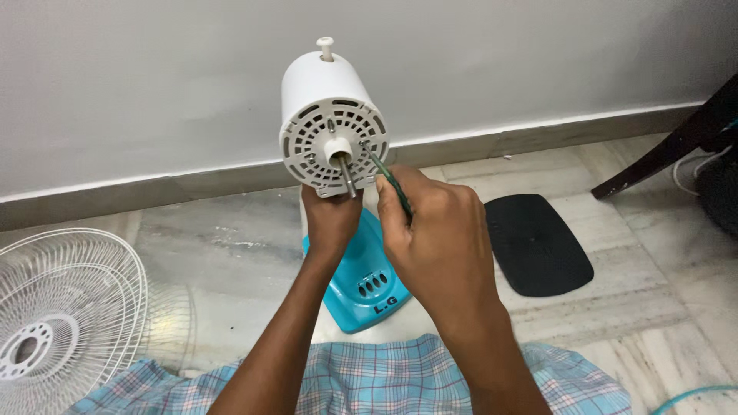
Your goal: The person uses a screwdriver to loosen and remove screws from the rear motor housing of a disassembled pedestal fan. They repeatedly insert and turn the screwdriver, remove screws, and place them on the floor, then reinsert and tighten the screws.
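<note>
1. We see our left hand [330, 219] wrapped around the neck of the fan just below the white cylindrical plastic motor housing [327, 100], holding it upright above the floor.
2. Our right hand [438, 234] is clenched on a slim green-handled screwdriver [388, 184], whose tip meets the right side of the housing's round, slotted front plate [334, 142].
3. A bare metal shaft [347, 178] sticks out of the middle of that plate, pointing toward us and slightly down, just left of the screwdriver.
4. A small white knob [326, 48] stands on top of the housing.
5. Below our hands sits the turquoise plastic fan base [369, 288] with a row of dark oval buttons, resting on the pale marble floor [231, 253].
6. A white wire fan guard [61, 307] lies flat on the floor at the far left, well apart from the housing.
7. A black rounded plastic panel [538, 242] lies on the floor to the right of our right hand.
8. Blue checked cloth [384, 380] covers our lap at the bottom edge.
9. A dark slanted furniture leg [669, 150] stands near the grey wall [154, 77] at the right.
</note>
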